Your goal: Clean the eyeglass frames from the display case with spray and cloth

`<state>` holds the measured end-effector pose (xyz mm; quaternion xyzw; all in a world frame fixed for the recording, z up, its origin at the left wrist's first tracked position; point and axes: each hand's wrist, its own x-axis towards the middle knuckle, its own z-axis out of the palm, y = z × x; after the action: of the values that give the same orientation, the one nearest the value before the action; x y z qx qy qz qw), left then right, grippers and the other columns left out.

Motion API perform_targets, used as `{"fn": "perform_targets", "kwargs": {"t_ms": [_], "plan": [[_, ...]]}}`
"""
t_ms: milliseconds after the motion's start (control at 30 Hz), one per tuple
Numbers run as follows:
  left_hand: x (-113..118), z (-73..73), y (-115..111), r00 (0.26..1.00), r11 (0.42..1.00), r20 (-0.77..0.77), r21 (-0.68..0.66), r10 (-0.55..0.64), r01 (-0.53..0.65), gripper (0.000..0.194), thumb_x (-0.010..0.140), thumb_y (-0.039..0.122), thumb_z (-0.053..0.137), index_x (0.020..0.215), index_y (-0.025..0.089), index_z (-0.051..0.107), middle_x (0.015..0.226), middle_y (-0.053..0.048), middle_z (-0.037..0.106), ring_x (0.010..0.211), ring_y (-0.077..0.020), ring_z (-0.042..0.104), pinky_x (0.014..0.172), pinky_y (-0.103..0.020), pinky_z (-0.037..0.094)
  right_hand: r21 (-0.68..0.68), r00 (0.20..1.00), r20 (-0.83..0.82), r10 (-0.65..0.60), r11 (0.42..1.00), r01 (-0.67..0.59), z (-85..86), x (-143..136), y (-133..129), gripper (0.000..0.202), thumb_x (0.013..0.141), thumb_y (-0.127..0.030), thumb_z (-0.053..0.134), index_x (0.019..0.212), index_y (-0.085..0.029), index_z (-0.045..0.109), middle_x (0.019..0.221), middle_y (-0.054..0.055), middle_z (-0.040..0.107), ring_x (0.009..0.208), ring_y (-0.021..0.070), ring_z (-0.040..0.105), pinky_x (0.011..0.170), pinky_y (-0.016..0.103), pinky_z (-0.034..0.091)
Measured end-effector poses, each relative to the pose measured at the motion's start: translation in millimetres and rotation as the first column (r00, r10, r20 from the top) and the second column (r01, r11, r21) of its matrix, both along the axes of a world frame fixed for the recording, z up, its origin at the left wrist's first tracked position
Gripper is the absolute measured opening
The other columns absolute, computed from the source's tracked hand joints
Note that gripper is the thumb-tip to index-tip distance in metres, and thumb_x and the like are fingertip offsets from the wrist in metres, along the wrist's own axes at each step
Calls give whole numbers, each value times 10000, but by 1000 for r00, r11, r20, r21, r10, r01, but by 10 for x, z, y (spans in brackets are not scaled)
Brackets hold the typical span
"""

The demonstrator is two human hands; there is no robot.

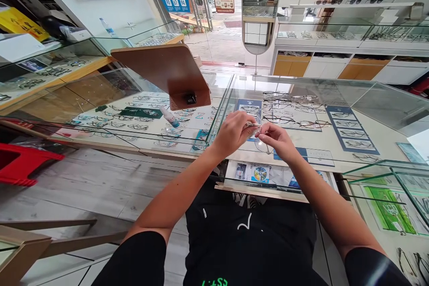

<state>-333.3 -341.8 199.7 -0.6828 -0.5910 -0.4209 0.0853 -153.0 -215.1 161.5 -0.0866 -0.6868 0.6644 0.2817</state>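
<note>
My left hand (235, 132) and my right hand (277, 139) meet above the glass counter (288, 79), with fingertips almost touching. Between them is a pair of eyeglasses (262, 145) with a clear, round lens hanging below my fingers. The left fingers are closed on a patterned part of it, while the right thumb and fingers pinch it near the middle. My fingers hide much of the frame. Under the glass, several eyeglasses (280, 119) lie on a light panel beyond my hands.
A brown-backed tabletop mirror (161, 69) stands on the counter at left, with a small white bottle (170, 117) near it. Below my hands, an open drawer (231, 170) holds printed leaflets. A red stool (27, 163) is at far left.
</note>
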Motion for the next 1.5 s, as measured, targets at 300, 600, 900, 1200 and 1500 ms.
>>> {"fn": "perform_targets", "kwargs": {"t_ms": [300, 600, 900, 1200, 1500], "plan": [[111, -69, -51, 932, 932, 87, 69, 351, -357, 496, 1035, 613, 662, 775, 250, 444, 731, -10, 558, 705, -197, 514, 717, -353, 401, 6, 998, 33, 57, 998, -57, 1, 11, -3, 350, 913, -593, 841, 912, -272, 702, 940, 31, 687, 914, 227, 654, 815, 373, 515], [372, 76, -152, 909, 909, 131, -197, 397, -368, 314, 1089, 490, 586, 888, 250, 605, 768, -35, 728, 682, -213, 649, 632, -343, 312, 43, 998, -3, 57, 997, -57, -9, 16, -11, 303, 949, -550, 818, 920, -276, 692, 924, 21, 647, 885, 215, 608, 823, 370, 494], [360, -15, -105, 814, 946, 500, -275, 295, -174, 300, 1053, 492, 674, 1195, 233, 619, 1140, -104, 820, 994, -261, 800, 770, -358, 555, 68, 1000, 5, 27, 997, -27, 32, 21, -19, 351, 940, -596, 809, 912, -269, 682, 903, 20, 641, 831, 202, 566, 761, 353, 462], [288, -142, 65, 270, 948, 958, 8, -99, 319, 569, 848, 583, 910, 1211, 201, 697, 1125, -65, 780, 1040, -197, 717, 953, -306, 540, -17, 998, -18, 62, 998, -62, 19, 1, -25, 358, 903, -551, 866, 910, -232, 706, 882, 14, 646, 788, 171, 549, 726, 321, 456], [256, -181, 133, 4, 894, 984, 157, -175, 420, 508, 737, 356, 1026, 1135, 188, 759, 975, -35, 771, 888, -154, 681, 847, -283, 523, -157, 997, 13, 76, 985, -73, 7, -3, 15, 317, 838, -544, 924, 869, -241, 835, 920, 39, 778, 907, 209, 667, 877, 356, 529]]}}
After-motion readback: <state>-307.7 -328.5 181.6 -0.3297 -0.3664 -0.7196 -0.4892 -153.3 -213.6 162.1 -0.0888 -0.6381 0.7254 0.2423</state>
